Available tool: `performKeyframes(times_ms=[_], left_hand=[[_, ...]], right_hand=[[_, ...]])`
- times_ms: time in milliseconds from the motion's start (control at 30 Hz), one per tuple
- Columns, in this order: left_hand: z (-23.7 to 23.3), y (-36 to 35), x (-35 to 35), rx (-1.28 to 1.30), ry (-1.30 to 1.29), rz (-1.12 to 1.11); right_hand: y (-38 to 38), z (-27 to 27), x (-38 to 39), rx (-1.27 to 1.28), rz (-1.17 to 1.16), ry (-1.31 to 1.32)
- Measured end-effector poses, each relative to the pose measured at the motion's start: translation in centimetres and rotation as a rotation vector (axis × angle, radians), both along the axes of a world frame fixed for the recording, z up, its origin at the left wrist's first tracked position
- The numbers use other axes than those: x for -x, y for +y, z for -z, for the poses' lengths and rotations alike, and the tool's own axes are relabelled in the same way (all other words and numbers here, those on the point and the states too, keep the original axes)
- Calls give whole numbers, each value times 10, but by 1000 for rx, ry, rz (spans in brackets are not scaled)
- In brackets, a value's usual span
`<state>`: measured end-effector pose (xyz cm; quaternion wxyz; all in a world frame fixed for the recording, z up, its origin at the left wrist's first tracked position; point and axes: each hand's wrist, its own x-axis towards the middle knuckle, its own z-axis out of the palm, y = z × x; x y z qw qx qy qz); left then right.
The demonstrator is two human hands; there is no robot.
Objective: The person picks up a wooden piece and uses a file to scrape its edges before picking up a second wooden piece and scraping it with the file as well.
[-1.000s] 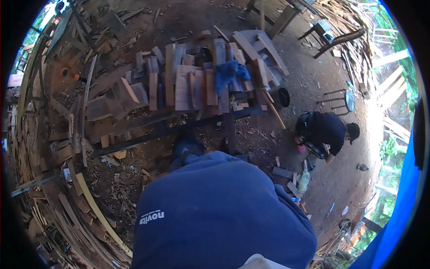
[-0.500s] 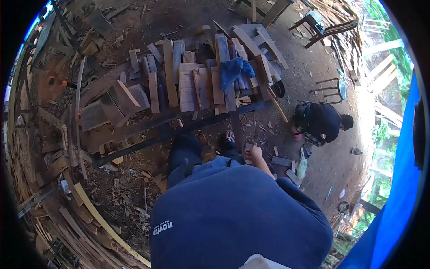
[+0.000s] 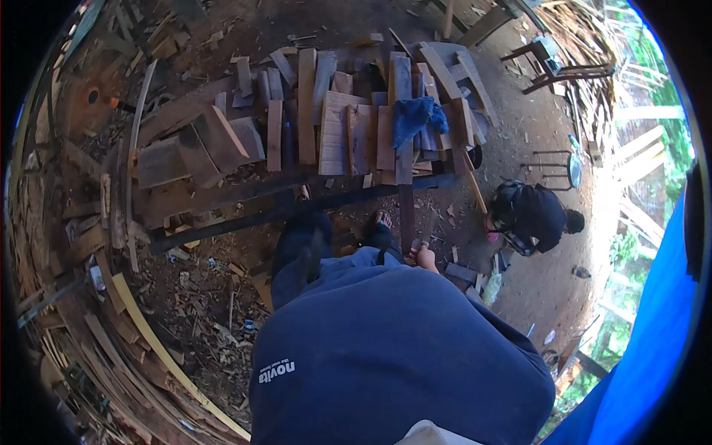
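Just right of my legs, my right hand (image 3: 425, 256) is low beside my shirt, its fingers closed round something small I cannot make out. My left hand is hidden from view. In front of me, a low bench bears many wooden boards (image 3: 335, 141) laid side by side. A blue cloth (image 3: 412, 121) lies bunched on the boards, right of the middle. The dark front rail (image 3: 297, 206) of the bench runs across above my legs.
A person in dark clothes (image 3: 535, 215) crouches at the right. A stool (image 3: 574, 169) and a wooden chair (image 3: 547, 62) stand beyond. Wood scraps (image 3: 200, 308) litter the ground, and long strips (image 3: 159, 345) are stacked at the lower left. A blue tarp (image 3: 653, 326) hangs at the right.
The view has shifted, so the bench and boards appear further right and slightly higher. My right hand has drawn in closer to my body and shows less of the forearm.
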<state>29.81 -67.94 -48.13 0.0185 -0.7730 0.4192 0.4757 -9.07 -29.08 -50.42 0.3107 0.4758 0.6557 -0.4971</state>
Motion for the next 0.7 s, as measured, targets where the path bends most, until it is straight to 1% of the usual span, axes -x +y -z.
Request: performKeyframes(times_ms=[33,100,133,200,233,300,333,400,433,500,533,600,633,700], left_hand=[[-1,1,-2,-2,-4,-13],[-3,5,-3,-12,-16,-25],[-3,6,-4,-13,-21,-29],[-3,10,-4,-29,-30,-32],[-6,12,-3,-34,-32,-38],[-8,14,-1,-42,-42,-46],[-10,16,-1,-43,-43,-55],[-11,20,-2,-49,-49,-67],[-11,21,-1,-54,-52,-72],[-14,24,0,-62,-57,-81],[-17,25,2,-65,-58,-86],[-21,31,4,-74,-62,-102],[-22,32,4,-79,-63,-108],[-24,36,3,-90,-67,-121]], right_hand=[[2,2,0,1,-14,-6],[7,7,1,70,193,13],[7,7,2,67,187,6],[8,4,4,58,247,-20],[17,13,5,54,241,-25],[41,45,5,237,234,-135],[34,35,9,239,226,-139],[13,1,20,64,144,-89],[12,0,25,68,134,-90],[25,12,27,74,206,-89],[36,25,26,77,198,-91],[60,50,27,69,29,-73],[61,48,30,68,16,-74],[58,47,39,-47,210,-108]])
